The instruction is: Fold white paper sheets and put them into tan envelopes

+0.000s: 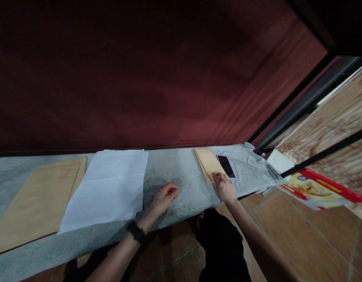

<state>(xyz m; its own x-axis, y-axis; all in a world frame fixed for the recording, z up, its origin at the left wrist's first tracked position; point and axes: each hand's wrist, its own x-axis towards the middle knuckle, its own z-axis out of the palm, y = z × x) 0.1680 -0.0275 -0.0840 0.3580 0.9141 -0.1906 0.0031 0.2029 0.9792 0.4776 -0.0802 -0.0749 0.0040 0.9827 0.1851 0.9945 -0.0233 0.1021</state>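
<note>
While your left hand (164, 196) is resting on the grey cloth (181, 172) that is covering the tabletop, its fingers are curling loosely in toward the palm and gripping nothing. A black wristband (136, 232) is sitting on that wrist.

Your right hand (224, 188) is reaching out to the right and lying on the near corner of a small stack of brown envelopes (208, 162). Its fingertips are touching the top envelope. Whether they are pinching the corner or only pressing on it cannot be told from this view.

The stack is lying flat, right of centre, running toward the far edge of the tabletop. A dark phone (226, 165) is lying screen up just beside it on the right, against its edge.

White paper sheets (110, 188) are lying spread out to the left of your left hand, their near corner close to that wrist. Larger brown envelopes (36, 199) are lying further left, their right edge meeting the white sheets.

A dark red curtain (139, 78) is hanging behind the tabletop. Red and yellow printed sheets (316, 190) are lying past its right end, above the tiled floor (301, 235).
</note>
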